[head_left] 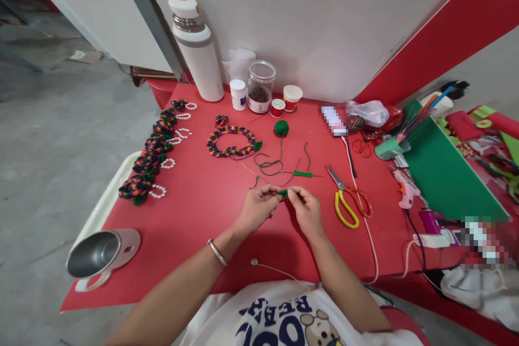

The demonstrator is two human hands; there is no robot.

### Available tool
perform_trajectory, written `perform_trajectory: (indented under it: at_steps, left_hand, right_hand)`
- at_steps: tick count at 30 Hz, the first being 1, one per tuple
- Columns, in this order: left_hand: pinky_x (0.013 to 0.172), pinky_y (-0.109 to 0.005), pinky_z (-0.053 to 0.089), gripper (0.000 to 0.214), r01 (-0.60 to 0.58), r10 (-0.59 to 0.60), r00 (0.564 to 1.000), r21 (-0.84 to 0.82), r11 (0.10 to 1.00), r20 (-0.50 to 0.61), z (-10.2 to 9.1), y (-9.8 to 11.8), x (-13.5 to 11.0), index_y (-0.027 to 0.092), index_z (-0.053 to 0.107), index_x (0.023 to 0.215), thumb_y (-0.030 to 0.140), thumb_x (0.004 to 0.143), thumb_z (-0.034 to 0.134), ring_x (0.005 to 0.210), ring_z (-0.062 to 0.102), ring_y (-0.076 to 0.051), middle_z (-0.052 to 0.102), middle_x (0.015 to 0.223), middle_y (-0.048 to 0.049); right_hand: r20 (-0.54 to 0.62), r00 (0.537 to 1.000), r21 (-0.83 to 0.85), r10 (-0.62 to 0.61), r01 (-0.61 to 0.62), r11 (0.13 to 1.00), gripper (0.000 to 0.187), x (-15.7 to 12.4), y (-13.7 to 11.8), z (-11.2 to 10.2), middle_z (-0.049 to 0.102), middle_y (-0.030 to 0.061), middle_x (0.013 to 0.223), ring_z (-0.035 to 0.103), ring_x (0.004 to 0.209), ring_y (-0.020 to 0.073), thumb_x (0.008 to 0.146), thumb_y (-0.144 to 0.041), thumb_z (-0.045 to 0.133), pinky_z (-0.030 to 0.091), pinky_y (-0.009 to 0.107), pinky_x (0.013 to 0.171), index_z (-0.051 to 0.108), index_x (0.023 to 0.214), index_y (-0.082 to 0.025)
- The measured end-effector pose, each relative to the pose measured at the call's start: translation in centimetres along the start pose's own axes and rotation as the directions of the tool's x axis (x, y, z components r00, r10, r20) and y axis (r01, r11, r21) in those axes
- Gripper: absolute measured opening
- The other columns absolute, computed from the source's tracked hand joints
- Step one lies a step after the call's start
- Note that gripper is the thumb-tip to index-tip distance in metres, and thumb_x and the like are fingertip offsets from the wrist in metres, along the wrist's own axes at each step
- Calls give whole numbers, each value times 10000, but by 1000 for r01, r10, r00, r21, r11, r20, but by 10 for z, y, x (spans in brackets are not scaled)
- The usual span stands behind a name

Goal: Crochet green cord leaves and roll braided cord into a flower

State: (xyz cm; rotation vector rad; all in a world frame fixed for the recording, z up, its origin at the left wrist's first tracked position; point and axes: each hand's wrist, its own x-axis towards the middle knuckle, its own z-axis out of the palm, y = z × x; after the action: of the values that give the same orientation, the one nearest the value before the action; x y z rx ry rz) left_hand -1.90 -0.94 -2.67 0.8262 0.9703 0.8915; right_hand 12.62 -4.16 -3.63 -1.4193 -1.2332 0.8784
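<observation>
My left hand and my right hand meet over the red table, both pinching a small green cord piece between their fingertips. Green cord trails back in loops to a green cord ball. A green-handled tool lies just beyond my hands. A multicoloured braided ring rests further back. My left wrist wears a silver bangle.
A row of braided pieces with pearl loops runs along the left. Yellow and orange scissors and a glue gun lie to the right. A white flask, jars and a paper cup stand at the back. A metal cup sits front left.
</observation>
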Motion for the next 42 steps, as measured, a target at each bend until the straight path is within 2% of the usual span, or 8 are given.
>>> perform_trajectory:
  at_steps: [3, 7, 14, 20, 24, 33, 38, 42]
  left_hand:
    - [332, -172, 299, 380, 15, -15, 1000, -9, 1000, 14, 0, 2, -1, 132, 645, 879, 391, 657, 813, 324, 389, -39, 558, 490, 71]
    - [328, -168, 278, 402, 22, -22, 1000, 25, 999, -10, 0, 2, -2, 128, 648, 925, 414, 686, 800, 307, 378, -48, 543, 428, 68]
    - [308, -178, 307, 436, 28, -28, 998, 3, 1000, -50, -2, 0, 1, 122, 658, 890, 470, 672, 804, 319, 410, -63, 595, 482, 28]
    - [305, -172, 286, 445, 23, -23, 999, -4, 1000, -48, -1, 1, 0, 123, 654, 874, 495, 678, 801, 308, 392, -56, 584, 466, 32]
    - [310, -169, 295, 436, 24, -23, 999, 31, 999, -38, -1, 2, 0, 121, 666, 891, 489, 696, 793, 307, 395, -57, 576, 452, 36]
    - [318, -169, 299, 431, -6, 6, 1000, -13, 1000, -27, -3, -2, 0, 129, 643, 878, 481, 690, 806, 318, 397, -56, 577, 466, 43]
    - [329, -169, 287, 441, -2, 0, 999, -35, 999, -35, -2, -1, -1, 137, 623, 882, 485, 689, 812, 340, 424, -63, 585, 485, 39]
    - [350, -158, 241, 418, -25, 20, 999, -106, 994, -49, 0, 1, 0, 168, 570, 840, 481, 708, 812, 347, 363, -35, 542, 502, 74]
  right_hand:
    - [39, 997, 90, 68, -71, 993, 202, 1, 4, 0, 701, 16, 830, 640, 795, 168, 925, -377, 617, 510, 280, 762, 715, 864, -211]
    - [52, 998, 12, 30, -31, 999, 201, 1, -3, 0, 708, 24, 850, 652, 822, 174, 928, -364, 623, 513, 286, 787, 738, 861, -214]
    - [-109, 993, -73, -42, 34, 997, 271, -3, -4, 0, 742, 66, 985, 692, 876, 184, 954, -354, 590, 559, 305, 802, 703, 1152, -207]
    - [-123, 955, -264, -269, 230, 937, 281, -7, -7, -1, 757, 66, 1003, 695, 888, 185, 951, -281, 590, 573, 318, 776, 653, 1220, -229]
    - [-45, 928, -344, -370, 333, 878, 298, -7, -10, -2, 769, 67, 1005, 688, 911, 204, 948, -236, 587, 571, 363, 815, 635, 1242, -241]
    - [-30, 947, -330, -319, 292, 898, 269, -6, -6, -1, 760, 64, 987, 699, 914, 201, 943, -242, 593, 566, 353, 844, 665, 1202, -229]
    - [-68, 949, -318, -309, 273, 908, 287, -6, -10, -1, 748, 83, 1078, 692, 978, 209, 943, -255, 591, 562, 378, 894, 649, 1223, -235]
    - [-66, 969, -262, -237, 212, 942, 183, -8, -16, 3, 739, 68, 964, 682, 826, 182, 913, -279, 628, 563, 298, 705, 692, 1075, -220]
